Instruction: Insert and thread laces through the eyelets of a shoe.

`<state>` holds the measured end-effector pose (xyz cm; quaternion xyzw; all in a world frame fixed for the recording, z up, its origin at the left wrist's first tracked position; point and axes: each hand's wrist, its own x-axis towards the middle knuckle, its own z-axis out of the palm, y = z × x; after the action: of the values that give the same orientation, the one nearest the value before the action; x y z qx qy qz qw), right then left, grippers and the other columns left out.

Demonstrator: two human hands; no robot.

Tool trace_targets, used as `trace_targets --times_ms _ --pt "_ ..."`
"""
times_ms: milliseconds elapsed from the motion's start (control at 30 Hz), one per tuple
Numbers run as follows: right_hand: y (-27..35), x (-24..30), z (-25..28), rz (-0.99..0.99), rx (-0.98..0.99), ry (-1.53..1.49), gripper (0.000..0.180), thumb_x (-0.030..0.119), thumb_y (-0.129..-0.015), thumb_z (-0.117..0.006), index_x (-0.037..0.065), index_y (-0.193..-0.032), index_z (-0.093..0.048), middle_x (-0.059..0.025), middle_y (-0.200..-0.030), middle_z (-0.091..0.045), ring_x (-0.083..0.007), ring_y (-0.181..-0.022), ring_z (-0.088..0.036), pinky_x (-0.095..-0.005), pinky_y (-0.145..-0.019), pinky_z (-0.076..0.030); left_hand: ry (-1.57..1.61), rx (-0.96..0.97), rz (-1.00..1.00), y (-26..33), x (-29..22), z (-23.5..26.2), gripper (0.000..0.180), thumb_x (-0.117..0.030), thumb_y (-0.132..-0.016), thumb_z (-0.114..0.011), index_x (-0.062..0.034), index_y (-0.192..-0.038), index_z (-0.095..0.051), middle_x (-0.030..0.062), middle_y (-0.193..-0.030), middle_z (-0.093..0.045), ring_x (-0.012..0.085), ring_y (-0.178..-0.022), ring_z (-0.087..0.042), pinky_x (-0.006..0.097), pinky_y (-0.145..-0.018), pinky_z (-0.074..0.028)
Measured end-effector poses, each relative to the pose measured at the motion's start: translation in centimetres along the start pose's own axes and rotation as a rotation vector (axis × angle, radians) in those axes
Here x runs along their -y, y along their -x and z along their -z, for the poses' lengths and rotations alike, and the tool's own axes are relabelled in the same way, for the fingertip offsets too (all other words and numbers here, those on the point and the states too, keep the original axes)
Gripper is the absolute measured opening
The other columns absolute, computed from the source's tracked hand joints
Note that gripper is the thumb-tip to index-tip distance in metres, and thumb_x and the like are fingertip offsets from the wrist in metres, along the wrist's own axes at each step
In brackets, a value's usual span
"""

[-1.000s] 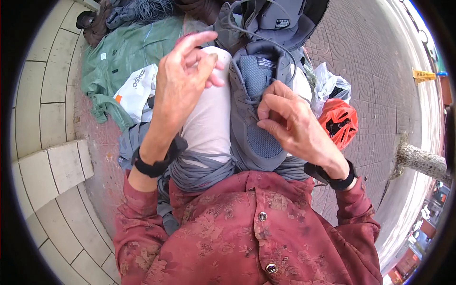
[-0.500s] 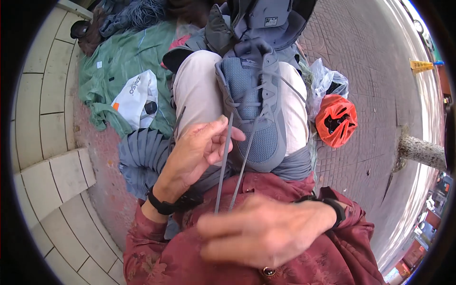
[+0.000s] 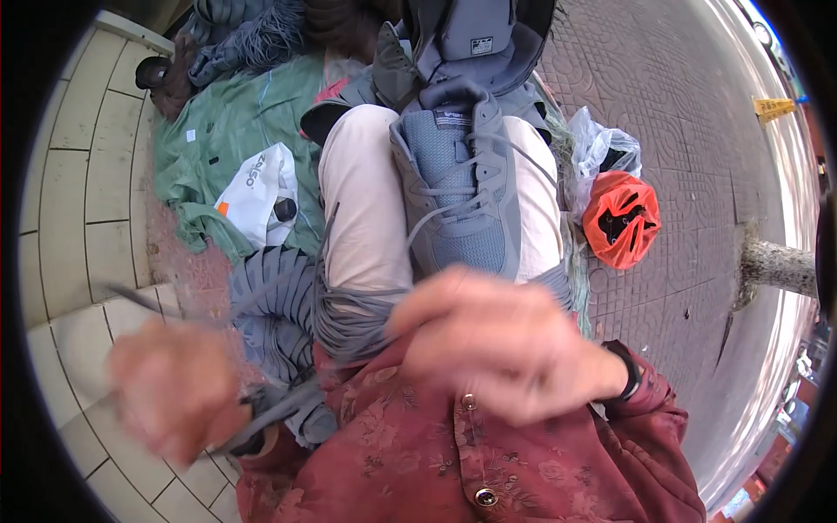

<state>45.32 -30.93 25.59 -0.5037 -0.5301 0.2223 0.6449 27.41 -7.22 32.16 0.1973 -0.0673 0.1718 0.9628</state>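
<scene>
A grey sneaker lies sole-down across my lap on pale trousers, toe toward me, its grey laces loose over the tongue. My left hand is a blur out at the lower left, closed around a grey shoelace that runs back toward my chest. My right hand is blurred too. It hovers just below the sneaker's toe with curled fingers, and what it holds is unclear. A black band sits on each wrist.
A green cloth with a white plastic bag lies on the ground at left. An orange helmet-like object and a clear bag sit at right on brick paving. Another grey shoe is beyond my knees. Pale tiles border the left.
My left hand has swept from the sneaker's laces far out to the lower left, drawing a lace with it. My right hand rose slightly toward the sneaker's toe.
</scene>
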Motion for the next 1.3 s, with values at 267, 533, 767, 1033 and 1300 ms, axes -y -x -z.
trace_targets --times_ms 267,533,767,1033,1300 --pt "2.4 -5.5 3.9 -0.230 -0.182 0.629 0.012 -0.005 -0.086 -0.065 0.000 -0.095 -0.070 -0.0135 -0.084 -0.061 -0.0340 -0.071 -0.063 -0.0403 -0.063 -0.050 -1.666 -0.635 -0.744 -2.9 -1.6 -0.6 0.019 -0.002 -0.094 -0.053 0.0010 -0.102 -0.070 -0.0017 -0.076 -0.061 0.0084 -0.059 -0.049 0.020 -0.059 -0.043" --pt "1.6 -6.0 4.2 -0.198 -0.141 0.898 0.010 0.003 -0.088 -0.063 0.003 -0.098 -0.066 -0.0142 -0.081 -0.059 -0.0369 -0.070 -0.063 -0.0453 -0.060 -0.049 -2.144 -0.174 0.091 -6.1 9.1 3.0 0.021 -0.007 -0.086 -0.070 -0.0036 -0.107 -0.072 0.0116 -0.073 -0.067 0.0162 -0.058 -0.062 0.034 -0.056 -0.047" --pt "1.1 -7.4 5.1 -0.204 -0.006 0.883 0.010 0.001 -0.087 -0.061 0.001 -0.095 -0.055 -0.0180 -0.083 -0.060 -0.0406 -0.074 -0.063 -0.0466 -0.061 -0.049 -2.093 0.087 0.074 -7.2 15.0 7.1 0.018 -0.011 -0.084 -0.072 -0.0043 -0.100 -0.071 0.0157 -0.074 -0.068 0.0333 -0.066 -0.067 0.044 -0.064 -0.050" --pt "1.9 -8.3 4.9 -0.170 -0.172 0.679 0.010 -0.001 -0.088 -0.058 0.001 -0.097 -0.054 -0.0192 -0.087 -0.061 -0.0418 -0.080 -0.063 -0.0473 -0.066 -0.050 -1.972 0.109 0.158 -8.3 15.5 8.1 0.018 -0.008 -0.082 -0.076 -0.0004 -0.098 -0.073 0.0071 -0.060 -0.057 0.0142 -0.051 -0.053 0.032 -0.051 -0.041" --pt "2.1 -7.0 5.2 -0.227 -0.257 0.509 0.009 0.000 -0.085 -0.067 0.000 -0.092 -0.060 -0.0164 -0.082 -0.060 -0.0383 -0.076 -0.063 -0.0456 -0.065 -0.048 -1.744 0.004 0.537 -10.4 14.9 8.2 0.015 -0.009 -0.086 -0.071 0.0027 -0.095 -0.072 -0.0015 -0.065 -0.060 0.0035 -0.060 -0.052 0.024 -0.053 -0.040"
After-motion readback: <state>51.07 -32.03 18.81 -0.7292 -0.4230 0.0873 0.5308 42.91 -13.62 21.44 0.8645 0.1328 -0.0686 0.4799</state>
